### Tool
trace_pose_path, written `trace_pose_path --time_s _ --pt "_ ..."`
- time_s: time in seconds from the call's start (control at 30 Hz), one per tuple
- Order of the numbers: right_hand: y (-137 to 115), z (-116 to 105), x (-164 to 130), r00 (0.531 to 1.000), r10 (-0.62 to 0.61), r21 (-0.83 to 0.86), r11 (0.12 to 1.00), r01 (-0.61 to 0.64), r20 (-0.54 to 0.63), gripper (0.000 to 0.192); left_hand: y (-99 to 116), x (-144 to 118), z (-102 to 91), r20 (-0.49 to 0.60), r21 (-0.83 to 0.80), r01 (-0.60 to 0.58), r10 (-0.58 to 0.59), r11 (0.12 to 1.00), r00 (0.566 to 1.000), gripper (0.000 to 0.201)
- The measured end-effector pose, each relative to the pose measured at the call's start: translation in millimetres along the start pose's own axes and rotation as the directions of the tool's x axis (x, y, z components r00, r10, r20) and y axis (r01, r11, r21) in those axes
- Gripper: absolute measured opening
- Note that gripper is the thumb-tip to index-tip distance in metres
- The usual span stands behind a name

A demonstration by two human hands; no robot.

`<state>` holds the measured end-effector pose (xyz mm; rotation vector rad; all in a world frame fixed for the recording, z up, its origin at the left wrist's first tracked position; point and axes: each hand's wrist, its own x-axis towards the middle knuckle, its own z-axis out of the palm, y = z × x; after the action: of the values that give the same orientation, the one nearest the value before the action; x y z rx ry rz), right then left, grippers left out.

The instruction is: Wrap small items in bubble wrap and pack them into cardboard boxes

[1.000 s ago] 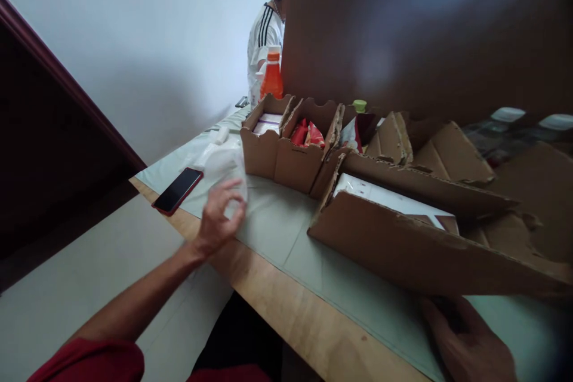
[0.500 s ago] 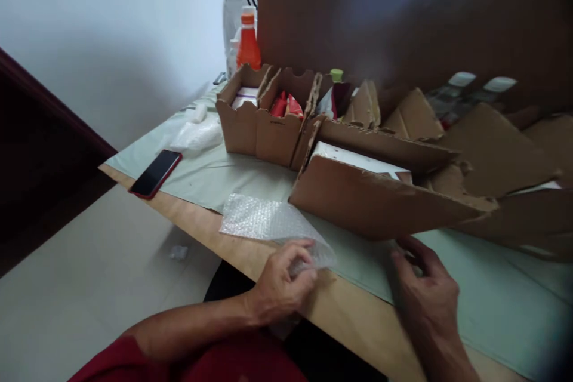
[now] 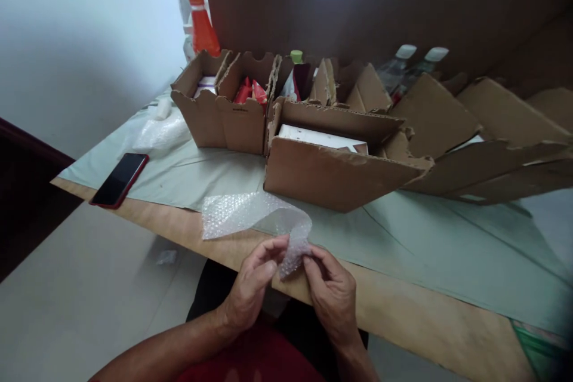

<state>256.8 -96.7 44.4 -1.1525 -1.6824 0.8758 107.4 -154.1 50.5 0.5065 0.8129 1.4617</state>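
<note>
Bubble wrap (image 3: 250,218) lies at the near table (image 3: 403,316) edge, one end lifted. Left hand (image 3: 250,286) and right hand (image 3: 333,292) each pinch that end between thumb and fingertips. Hold lightly to avoid bursting cells. Both palms face inward, wrists low, below the edge.

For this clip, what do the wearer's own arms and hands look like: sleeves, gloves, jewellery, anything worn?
Both the left hand and the right hand are bare, with no gloves, and no rings or watch show. The forearms are uncovered as far as the picture reaches. Below them lies red fabric, apparently the person's clothing; whether it is a sleeve or a lap cannot be told.
</note>
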Motion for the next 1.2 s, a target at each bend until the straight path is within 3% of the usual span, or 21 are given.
trace_pose_path --time_s 0.07,0.13,0.23,0.33,0.43,0.5,0.57,0.7,0.77,0.83,0.97,1.1,1.2 --pt "-14.6 -12.8 -0.2 0.975 -0.213 -0.057 0.975 0.216 0.056 0.023 8.2 3.3 -6.7 -0.045 -0.088 0.025 -0.029 0.996 0.999 0.064" --pt "-30.8 -27.1 -1.6 0.895 -0.383 -0.064 0.911 0.407 0.230 0.030 19.5 11.3 -13.8 -0.096 -0.185 0.054 -0.073 0.981 0.993 0.064" --pt "-48.9 -50.9 -3.7 0.760 -0.426 -0.065 0.852 0.519 0.491 0.035 40.9 25.8 -21.8 -0.265 -0.199 0.077 -0.129 0.977 0.956 0.048" --pt "-58.7 -75.0 -5.5 0.752 -0.416 -0.131 0.827 0.547 0.511 0.039 64.2 33.9 -24.2 -0.408 -0.077 0.023 -0.052 0.997 0.912 0.053" --pt "-67.6 -84.3 -8.4 0.749 -0.439 -0.144 0.809 0.569 0.495 0.044 88.7 40.1 -26.8 -0.281 0.080 0.022 0.002 0.997 0.960 0.061" --pt "-72.1 -73.4 -11.8 0.725 -0.410 -0.117 0.824 0.555 0.554 0.040 105.2 51.0 -33.8 -0.131 0.212 0.047 -0.019 0.976 0.991 0.061" --pt "-71.5 -48.9 -16.4 0.694 -0.368 -0.106 0.837 0.537 0.619 0.034 120.2 69.4 -46.6 -0.060 0.367 0.052 -0.032 0.929 0.998 0.055" --pt "-53.4 9.4 -24.1 0.631 -0.307 -0.139 0.819 0.556 0.713 0.029 141.8 110.9 -80.7 -0.157 0.545 0.031 0.065 0.838 0.986 0.043" --pt "-42.4 26.6 -26.4 0.612 -0.269 -0.151 0.825 0.545 0.744 0.028 146.8 123.3 -93.9 -0.178 0.578 0.005 0.120 0.816 0.977 0.040" --pt "-35.0 33.5 -28.1 0.615 -0.248 -0.150 0.840 0.521 0.748 0.024 147.8 129.5 -100.9 -0.160 0.610 -0.019 0.146 0.792 0.976 0.038" --pt "-35.0 36.6 -28.5 0.670 -0.285 -0.143 0.849 0.508 0.685 0.023 143.2 142.0 -98.7 -0.081 0.659 -0.074 0.169 0.749 0.982 0.041" --pt "-44.2 45.1 -24.4 0.661 -0.309 -0.100 0.858 0.505 0.684 0.014 141.3 163.9 -94.9 0.001 0.821 -0.146 0.255 0.551 0.967 0.047" --pt "-46.1 43.0 -17.9 0.673 -0.322 -0.070 0.871 0.486 0.666 0.009 140.8 166.0 -101.8 -0.027 0.894 -0.133 0.350 0.427 0.937 0.064"
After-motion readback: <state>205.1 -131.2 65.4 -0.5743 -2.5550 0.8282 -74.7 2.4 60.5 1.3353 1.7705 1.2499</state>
